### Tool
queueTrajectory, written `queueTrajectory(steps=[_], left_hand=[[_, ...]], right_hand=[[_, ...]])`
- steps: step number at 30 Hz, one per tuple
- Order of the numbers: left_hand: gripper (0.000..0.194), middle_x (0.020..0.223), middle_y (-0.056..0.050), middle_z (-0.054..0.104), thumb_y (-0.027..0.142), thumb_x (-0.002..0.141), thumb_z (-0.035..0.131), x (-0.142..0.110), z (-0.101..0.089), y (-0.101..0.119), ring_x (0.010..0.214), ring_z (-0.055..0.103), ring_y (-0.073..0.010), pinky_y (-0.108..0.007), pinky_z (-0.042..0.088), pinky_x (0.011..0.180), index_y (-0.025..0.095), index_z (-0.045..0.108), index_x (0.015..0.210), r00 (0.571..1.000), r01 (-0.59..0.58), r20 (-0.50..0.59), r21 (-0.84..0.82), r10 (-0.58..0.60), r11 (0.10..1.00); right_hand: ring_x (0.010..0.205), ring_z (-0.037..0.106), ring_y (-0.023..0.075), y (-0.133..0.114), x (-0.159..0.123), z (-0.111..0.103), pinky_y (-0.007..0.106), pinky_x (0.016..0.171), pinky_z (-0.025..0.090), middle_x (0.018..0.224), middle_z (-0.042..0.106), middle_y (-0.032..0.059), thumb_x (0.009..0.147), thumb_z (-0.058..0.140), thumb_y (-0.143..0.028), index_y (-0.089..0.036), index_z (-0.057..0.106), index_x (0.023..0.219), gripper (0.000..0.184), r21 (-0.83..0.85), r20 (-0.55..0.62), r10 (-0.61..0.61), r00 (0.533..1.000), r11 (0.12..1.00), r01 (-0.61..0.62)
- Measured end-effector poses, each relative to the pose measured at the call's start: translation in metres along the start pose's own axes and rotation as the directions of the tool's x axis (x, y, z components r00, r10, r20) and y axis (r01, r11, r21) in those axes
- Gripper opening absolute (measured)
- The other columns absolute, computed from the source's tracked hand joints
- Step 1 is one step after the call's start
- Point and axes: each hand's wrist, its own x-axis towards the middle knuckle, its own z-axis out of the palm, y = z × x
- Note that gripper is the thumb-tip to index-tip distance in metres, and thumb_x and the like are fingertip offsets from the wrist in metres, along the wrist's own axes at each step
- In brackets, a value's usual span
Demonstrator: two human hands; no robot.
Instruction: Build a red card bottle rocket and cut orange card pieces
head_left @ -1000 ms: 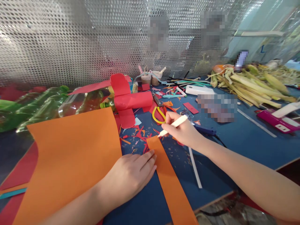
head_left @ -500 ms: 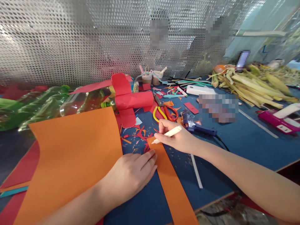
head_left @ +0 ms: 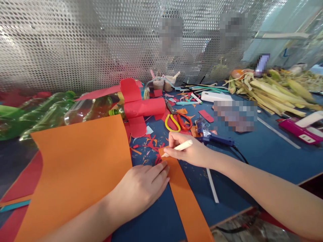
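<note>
My left hand [head_left: 141, 188] lies flat, fingers stretched out, on the blue table, its fingertips pressing the left edge of a long orange paper strip [head_left: 185, 198]. My right hand [head_left: 188, 149] is closed around a white pen [head_left: 178, 148] whose tip touches the strip's far end. A large orange sheet [head_left: 75, 171] lies to the left, beside my left forearm.
A red paper plane model [head_left: 137, 107] and clear plastic bottles [head_left: 50, 114] lie behind the sheet. Scissors [head_left: 176, 121], a blue glue gun [head_left: 212, 136], paper scraps, a white stick [head_left: 212, 185] and corn husks [head_left: 275, 90] crowd the blue table [head_left: 264, 151]. A perforated metal screen stands at the back.
My right hand has come nearer and lower with the pen, bringing its tip down onto the strip's far end. My left hand has stayed put.
</note>
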Motion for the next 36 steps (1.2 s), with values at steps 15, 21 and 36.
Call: queueTrajectory(steps=[15,21,36], left_hand=[[0.030,0.094,-0.013,0.075,0.013,0.093,0.039,0.000,0.002,-0.001,0.074,0.072,-0.0196,-0.031,0.062,0.060,0.008,0.068,0.096,1.000,-0.016,-0.011,-0.008,0.016,1.000],[0.030,0.097,-0.015,0.074,0.013,0.093,0.039,-0.001,0.002,-0.001,0.079,0.072,-0.0208,-0.032,0.063,0.064,0.008,0.068,0.097,1.000,-0.010,-0.007,-0.038,0.010,0.999],[0.032,0.097,-0.013,0.075,0.014,0.094,0.037,0.000,0.001,0.000,0.074,0.072,-0.0186,-0.030,0.062,0.062,0.009,0.069,0.096,1.000,-0.007,-0.012,0.000,0.007,1.000]], right_hand=[[0.047,0.037,0.0089,0.000,0.001,-0.008,0.023,0.047,0.027,0.051,0.038,-0.0087,0.077,0.053,-0.021,-0.022,0.034,0.061,0.024,-0.015,-0.241,0.058,0.969,0.998,-0.063],[0.046,0.038,0.0100,-0.003,0.001,-0.013,0.024,0.048,0.024,0.050,0.036,-0.0084,0.074,0.051,-0.021,-0.023,0.034,0.060,0.022,-0.087,-0.239,0.078,0.968,0.991,-0.101],[0.052,0.056,0.0120,-0.003,0.002,-0.010,0.022,0.050,0.030,0.050,0.050,-0.0072,0.077,0.051,-0.017,-0.022,0.036,0.062,0.022,-0.066,-0.158,0.095,0.983,0.992,-0.106]])
